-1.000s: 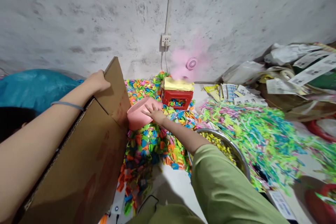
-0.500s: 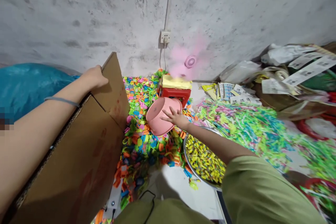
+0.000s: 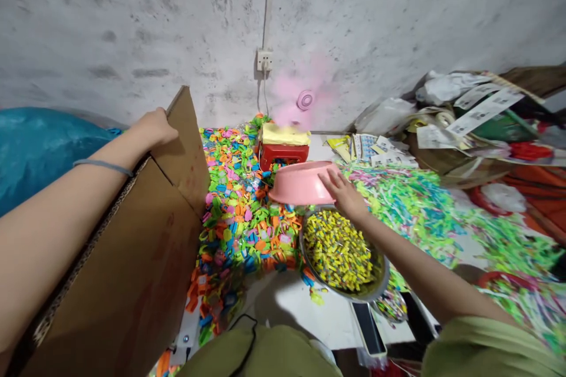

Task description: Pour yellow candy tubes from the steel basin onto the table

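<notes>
My left hand (image 3: 157, 128) is closed over the upper edge of a tall cardboard box (image 3: 132, 271) on the left. My right hand (image 3: 347, 193) grips a pink plastic basin (image 3: 298, 184) by its right side, fingers spread along the wall. The basin is tipped over, its wide rim facing down and toward me, its inside hidden. Below it stands a metal bowl (image 3: 384, 285) full of small yellow pieces (image 3: 338, 256). A spread of colourful plastic pieces (image 3: 247, 212) lies between the box and the bowl.
A red box (image 3: 283, 154) with a yellow top stands near the wall, beside a spinning pink fan (image 3: 305, 100). Green and pink strips (image 3: 407, 206) cover the right side. A phone (image 3: 369, 328) lies near the front edge. A blue bag (image 3: 48, 150) bulges at far left.
My right hand has moved the pink basin to the right, from over the colourful pieces to above the metal bowl's far edge, turning its rim downward. My left hand stays on the box.
</notes>
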Motion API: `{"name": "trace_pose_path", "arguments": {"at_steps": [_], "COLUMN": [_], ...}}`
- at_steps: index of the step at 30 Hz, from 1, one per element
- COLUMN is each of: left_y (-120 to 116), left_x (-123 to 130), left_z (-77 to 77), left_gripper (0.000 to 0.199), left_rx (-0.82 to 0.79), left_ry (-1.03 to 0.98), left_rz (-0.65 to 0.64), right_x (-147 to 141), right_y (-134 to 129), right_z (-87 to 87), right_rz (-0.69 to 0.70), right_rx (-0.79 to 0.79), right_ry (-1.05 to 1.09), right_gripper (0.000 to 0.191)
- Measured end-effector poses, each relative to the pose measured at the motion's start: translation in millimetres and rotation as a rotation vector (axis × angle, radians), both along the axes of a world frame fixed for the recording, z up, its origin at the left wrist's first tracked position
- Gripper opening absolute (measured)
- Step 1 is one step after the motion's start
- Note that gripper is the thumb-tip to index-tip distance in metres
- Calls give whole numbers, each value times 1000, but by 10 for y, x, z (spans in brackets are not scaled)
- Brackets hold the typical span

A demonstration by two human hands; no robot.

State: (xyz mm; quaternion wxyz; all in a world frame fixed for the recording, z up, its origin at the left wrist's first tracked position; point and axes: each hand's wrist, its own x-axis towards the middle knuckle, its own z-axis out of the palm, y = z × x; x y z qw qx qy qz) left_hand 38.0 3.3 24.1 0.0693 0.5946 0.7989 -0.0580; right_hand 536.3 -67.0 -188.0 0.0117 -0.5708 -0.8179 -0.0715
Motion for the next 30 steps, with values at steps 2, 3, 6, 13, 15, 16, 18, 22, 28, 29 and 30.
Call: {"name": "trace_pose_path", "arguments": {"at_steps": [2,3,6,13,15,16,18,22,28,29,30], "left_y": [6,8,12,22,31,37,49,56,73,75,77], "left_x": [-3,-10,-38,-25,-35,-54,-126,-340,-484,-488,-495], "left_z": [-4,-4,-1,-40,-72,-88,-118,-167,-256,-270,-282], "left_gripper": [60,59,58,62,62,61,58,58,51,51,50], "left_rx": [-5,-11,-25,-1,10,19,42,87,112,113,115], "left_ry": [9,13,11,7,2,-3,-11,-60,-118,-126,-131], "left_rz": [-3,-4,-4,-7,1,6,31,69,57,54,55], "right_x": [39,30,-108,-697,-854,-934,-1107,-1547,-2337,-2471,-2604], "right_y": [-57,-81,-126,-98,-73,-50,27,357,1490,1745,2005], "right_z": [107,143,174,-112,-284,-382,-583,-862,-742,-694,-654], "right_rz": [-98,-132,-176,-101,-81,-80,-107,-148,-120,-116,-110], "right_rx": [39,55,75,125,95,67,-8,-94,-40,-21,-3], "right_ry": [102,153,301,655,709,716,679,585,481,460,438], "right_gripper": [98,96,93,87,89,89,93,95,93,94,96]}}
